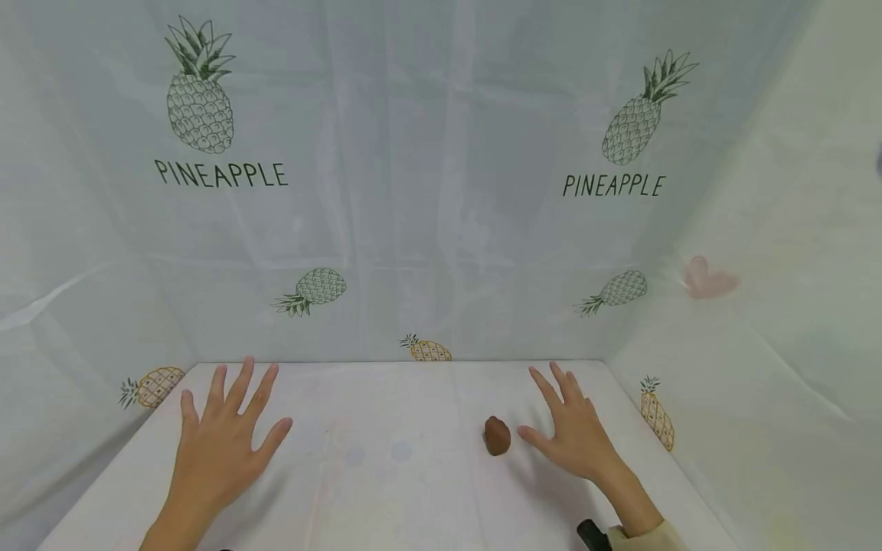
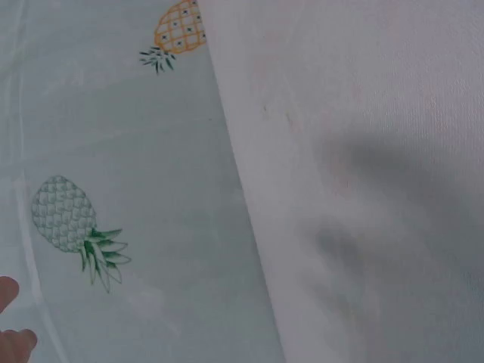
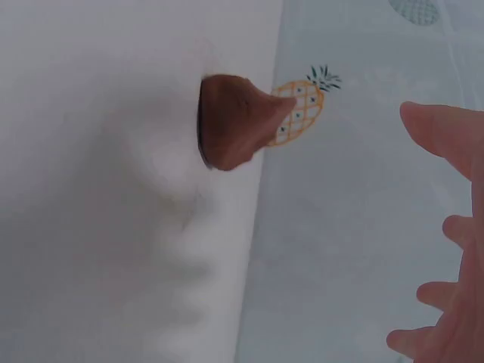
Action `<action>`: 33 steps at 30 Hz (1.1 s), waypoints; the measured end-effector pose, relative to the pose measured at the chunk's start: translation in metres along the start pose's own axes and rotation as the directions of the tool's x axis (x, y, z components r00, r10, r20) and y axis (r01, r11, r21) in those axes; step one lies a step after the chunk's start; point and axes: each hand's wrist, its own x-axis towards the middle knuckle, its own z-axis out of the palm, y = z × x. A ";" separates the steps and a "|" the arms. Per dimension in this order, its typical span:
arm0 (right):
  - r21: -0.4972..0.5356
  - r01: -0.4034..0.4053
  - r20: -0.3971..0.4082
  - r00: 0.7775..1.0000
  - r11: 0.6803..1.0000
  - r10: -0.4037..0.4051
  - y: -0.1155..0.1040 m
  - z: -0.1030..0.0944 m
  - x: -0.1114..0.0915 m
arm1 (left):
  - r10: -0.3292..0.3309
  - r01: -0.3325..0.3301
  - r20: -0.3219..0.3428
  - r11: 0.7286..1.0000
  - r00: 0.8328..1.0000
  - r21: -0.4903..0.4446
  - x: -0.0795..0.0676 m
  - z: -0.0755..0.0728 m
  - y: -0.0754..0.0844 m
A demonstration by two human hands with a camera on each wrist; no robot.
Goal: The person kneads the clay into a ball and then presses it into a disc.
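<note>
A small brown lump (image 1: 497,436), its material unclear, rests on the white tabletop (image 1: 400,490) right of the middle. In the right wrist view the brown lump (image 3: 236,121) has a broad base and tapers to a blunt point. My right hand (image 1: 575,435) hovers just right of it, fingers spread, thumb nearest the lump but apart from it; the right hand (image 3: 454,249) also shows at that wrist view's right edge. Over the table's left side my left hand (image 1: 220,444) is spread wide and holds nothing. Only two fingertips (image 2: 17,344) of it show in the left wrist view.
A pale sheet (image 1: 400,191) printed with pineapples hangs behind the table and along both sides. It meets the table's back edge. A pink heart print (image 1: 710,279) marks the right side sheet. A dark band (image 1: 594,534) sits by the right sleeve (image 1: 648,538).
</note>
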 end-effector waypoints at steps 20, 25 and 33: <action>0.389 -0.137 0.254 0.966 0.911 0.036 -0.011 0.047 0.011 | -0.100 0.128 0.110 0.948 0.989 -0.291 0.007 0.026 0.049; 0.410 -0.105 0.247 0.969 0.906 0.000 -0.012 0.054 0.013 | -0.125 0.174 0.153 0.913 0.980 -0.369 0.006 0.033 0.056; 0.428 -0.092 0.249 0.968 0.899 -0.020 -0.014 0.064 0.016 | -0.151 0.233 0.211 0.862 0.966 -0.451 0.002 0.045 0.069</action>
